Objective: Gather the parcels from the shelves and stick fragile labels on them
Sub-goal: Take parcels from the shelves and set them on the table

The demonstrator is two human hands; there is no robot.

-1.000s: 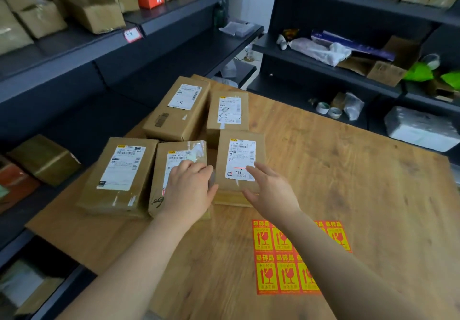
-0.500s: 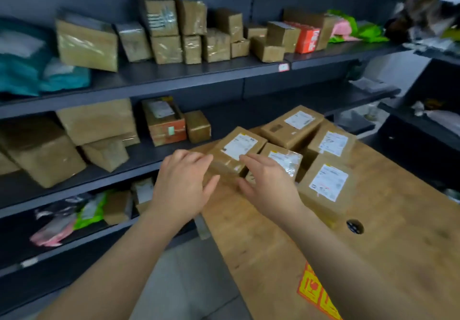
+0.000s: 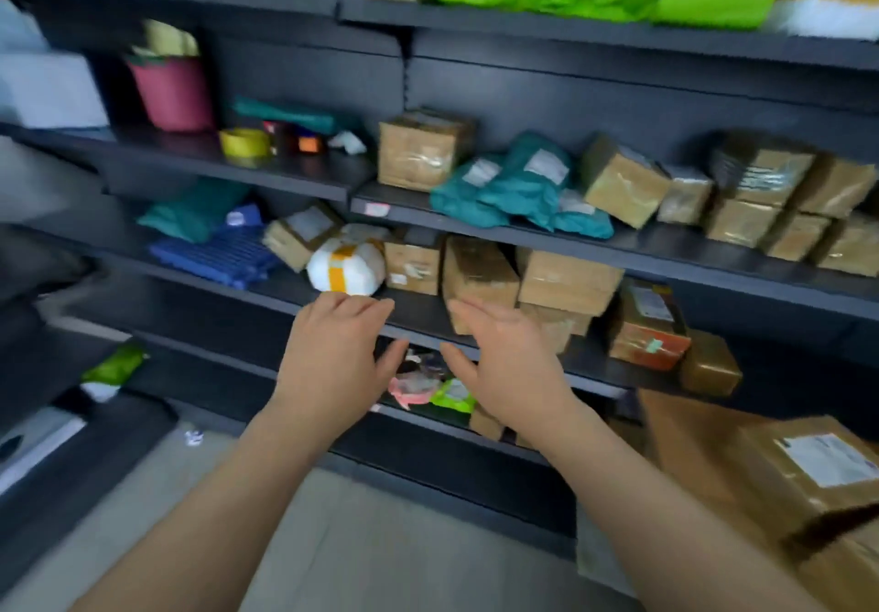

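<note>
Both hands are empty. The left hand and the right hand reach out side by side, fingers spread and loose, holding nothing. Just past the left fingertips sits a round white parcel with orange tape. Just past the right fingertips stands a brown box on the same shelf.

Down by the right elbow, a parcel already lies on the wooden table, so some gathering looks done. I see no fragile label on it, so the sticking seems left to do.

A second ago the hands rested on boxes on the table, with the label sheet close by. Now the person has turned to the shelves, and the sheet is out of sight.
</note>
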